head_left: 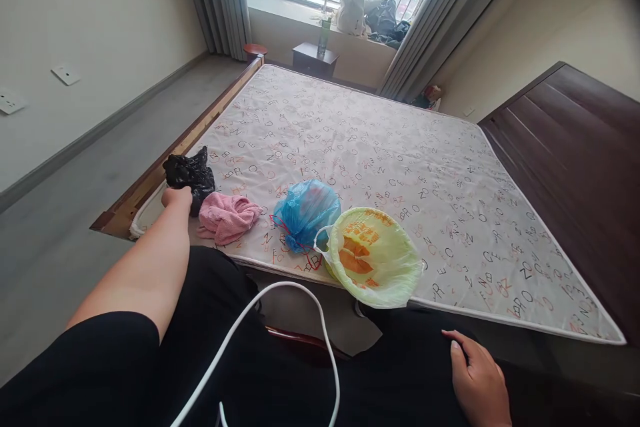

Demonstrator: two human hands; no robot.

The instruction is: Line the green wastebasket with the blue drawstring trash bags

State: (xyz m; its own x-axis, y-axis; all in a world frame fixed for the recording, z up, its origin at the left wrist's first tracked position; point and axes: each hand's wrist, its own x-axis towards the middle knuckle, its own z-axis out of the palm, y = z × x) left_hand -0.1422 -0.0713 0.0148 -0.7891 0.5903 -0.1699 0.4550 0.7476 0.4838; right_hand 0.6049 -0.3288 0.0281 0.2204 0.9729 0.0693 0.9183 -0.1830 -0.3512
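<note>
In the head view, the person's left hand [178, 198] reaches forward along a bare forearm to the near left corner of the mattress [345, 140] and meets the black plastic bag [193, 172] on its near, left side. The bag lies just beyond the hand and to its right, crumpled, with no clear long axis, though its loose film spreads away from the person. The fingers are hidden, so one cannot tell whether they are clamped on the film or only pressed against it. This hand is by far the nearer one: the right hand [481, 373] rests on the dark cloth over the right thigh, well apart from the bag, its thumb and forefinger apart, the other fingers loosely curled, with nothing seen in its grasp. From the black bag a row runs rightward along the near edge of the mattress: the pink cloth [227, 218] just beside the bag, then the blue plastic bag [311, 208], bunched at its red ties, then the yellow-lined bin [395, 263], its mouth facing up toward the person. The blue bag lies between the pink cloth and the bin. The right hand is nearest to the bin, yet apart from it.
</note>
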